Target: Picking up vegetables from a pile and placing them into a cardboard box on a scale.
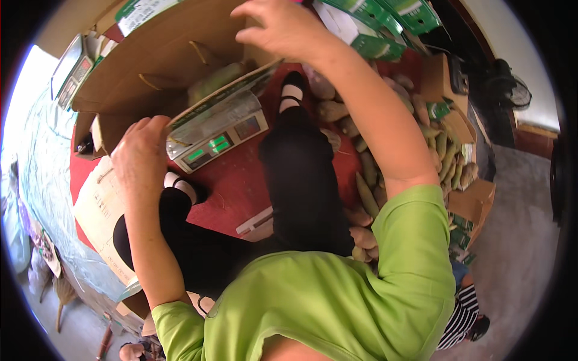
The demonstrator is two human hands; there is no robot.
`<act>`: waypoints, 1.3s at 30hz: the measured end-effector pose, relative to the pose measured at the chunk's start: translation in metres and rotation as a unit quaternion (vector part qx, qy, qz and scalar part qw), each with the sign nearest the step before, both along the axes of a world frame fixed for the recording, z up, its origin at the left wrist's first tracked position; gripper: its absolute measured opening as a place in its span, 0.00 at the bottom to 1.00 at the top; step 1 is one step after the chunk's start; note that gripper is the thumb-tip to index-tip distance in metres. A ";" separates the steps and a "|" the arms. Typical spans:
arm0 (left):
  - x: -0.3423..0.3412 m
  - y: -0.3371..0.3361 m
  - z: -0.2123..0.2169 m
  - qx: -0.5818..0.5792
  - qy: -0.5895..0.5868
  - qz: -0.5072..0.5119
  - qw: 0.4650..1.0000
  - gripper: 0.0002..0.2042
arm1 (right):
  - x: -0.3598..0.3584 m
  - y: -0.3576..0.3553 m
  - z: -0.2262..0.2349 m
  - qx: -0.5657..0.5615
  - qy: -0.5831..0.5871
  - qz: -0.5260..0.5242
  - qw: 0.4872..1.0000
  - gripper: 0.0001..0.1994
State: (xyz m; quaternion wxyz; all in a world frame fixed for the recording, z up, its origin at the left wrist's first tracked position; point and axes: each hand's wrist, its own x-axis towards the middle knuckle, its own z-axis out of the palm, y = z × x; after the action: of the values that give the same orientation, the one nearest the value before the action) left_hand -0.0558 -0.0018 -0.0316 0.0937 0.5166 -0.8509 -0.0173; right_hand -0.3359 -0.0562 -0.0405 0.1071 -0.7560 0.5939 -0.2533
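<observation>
The big cardboard box (pixel 162 57) sits on the scale (pixel 218 129) on the red floor. It looks light but bendy. The left hand (pixel 141 150) grips its near edge; the right hand (pixel 283 27) curls over its far wall.

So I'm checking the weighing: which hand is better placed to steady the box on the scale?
Probably the left hand: it already grips the cardboard box at its near corner beside the scale. The right hand is up at the far rim.

1 cardboard box (pixel 162 54); 1 weighing scale (pixel 220 135); 2 hands (pixel 141 159); corn cobs (pixel 442 150) uncountable
</observation>
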 end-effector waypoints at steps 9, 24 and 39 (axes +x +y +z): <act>-0.004 -0.002 0.001 0.036 0.012 0.012 0.999 0.05 | -0.147 0.167 -0.104 0.132 -0.194 -0.245 0.941 0.15; 0.007 -0.014 -0.018 0.007 0.021 0.005 1.000 0.07 | -0.061 0.479 -0.339 0.550 -0.127 -0.364 0.741 0.25; -0.002 -0.005 -0.009 0.003 0.017 0.021 1.000 0.06 | -0.028 0.434 -0.327 0.674 0.010 -0.267 0.689 0.40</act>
State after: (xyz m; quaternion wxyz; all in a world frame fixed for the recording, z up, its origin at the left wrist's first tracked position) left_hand -0.0580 -0.0066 -0.0410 0.1067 0.5339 -0.8384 -0.0264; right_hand -0.3635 0.3775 -0.3671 0.5095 -0.2922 0.7829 0.2050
